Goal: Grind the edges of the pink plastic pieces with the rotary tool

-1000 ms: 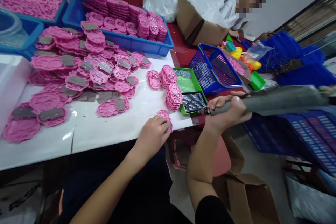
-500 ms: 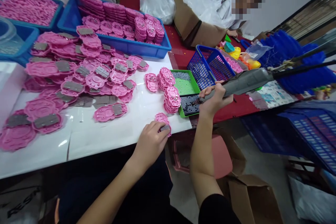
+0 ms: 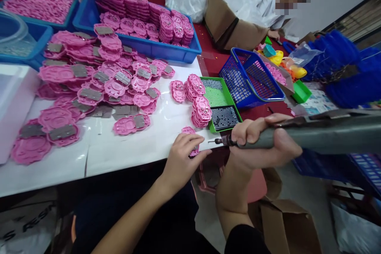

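Note:
My left hand point(image 3: 183, 155) presses down on a pink plastic piece point(image 3: 190, 131) at the front edge of the white table point(image 3: 131, 149), fingers curled over it. My right hand point(image 3: 262, 143) grips a grey electric screwdriver point(image 3: 312, 133), held nearly level, its bit tip pointing left and hovering just right of the pink piece. A green tray point(image 3: 208, 83) holding small screws lies just beyond the tool tip. Two short stacks of pink pieces point(image 3: 200, 111) stand beside the tray.
A heap of pink pieces with grey metal plates point(image 3: 89, 83) covers the table's left. Blue bins point(image 3: 166, 51) of pink pieces line the back. A blue basket point(image 3: 253, 79) sits right of the tray. Another person point(image 3: 276, 8) sits at the far side. Cardboard boxes point(image 3: 285, 222) stand below.
My right hand has drawn the screwdriver back from the screw tray and down toward the pink piece. The left hand has stayed on the piece.

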